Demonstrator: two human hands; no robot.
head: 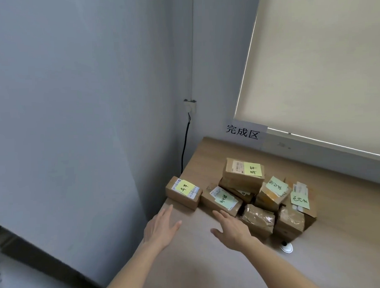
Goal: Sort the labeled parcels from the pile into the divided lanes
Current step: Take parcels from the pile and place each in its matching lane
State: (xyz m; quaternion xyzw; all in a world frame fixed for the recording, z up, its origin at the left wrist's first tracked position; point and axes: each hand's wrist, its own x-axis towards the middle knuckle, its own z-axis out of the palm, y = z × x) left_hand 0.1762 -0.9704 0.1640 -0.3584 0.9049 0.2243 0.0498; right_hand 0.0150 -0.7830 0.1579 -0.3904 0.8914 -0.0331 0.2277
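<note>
We look down at a light wooden table [207, 164] that fills the lower right of the frame. Our left hand [160, 227] is in the lower centre, flat, with straight fingers that point up toward a small brown cardboard box with a yellow note [183, 192]. This hand grasps nothing and it seems apart from the box. The box sits alone at the left edge of the table, left of centre in the frame, and its long axis goes from the upper left to the lower right.

Our right hand [230, 227] is just right of the left one, also released, with the fingers spread. Its fingertips reach the near edge of a flat brown parcel with a green note [222, 199]; we cannot tell if they touch it. The long axis of this parcel also goes from upper left to lower right.

Behind it, right of centre, lies the pile of brown taped parcels [262, 195]. On top of the pile sits a brown box with a yellow note and a white label [242, 171], with its long side almost across the frame.

Above the pile, a white paper sign with black characters [244, 131] is on the wall. A cream roller blind [322, 63] covers the upper right, and a black cable [184, 144] hangs from a white wall socket [190, 105] near the centre.
</note>
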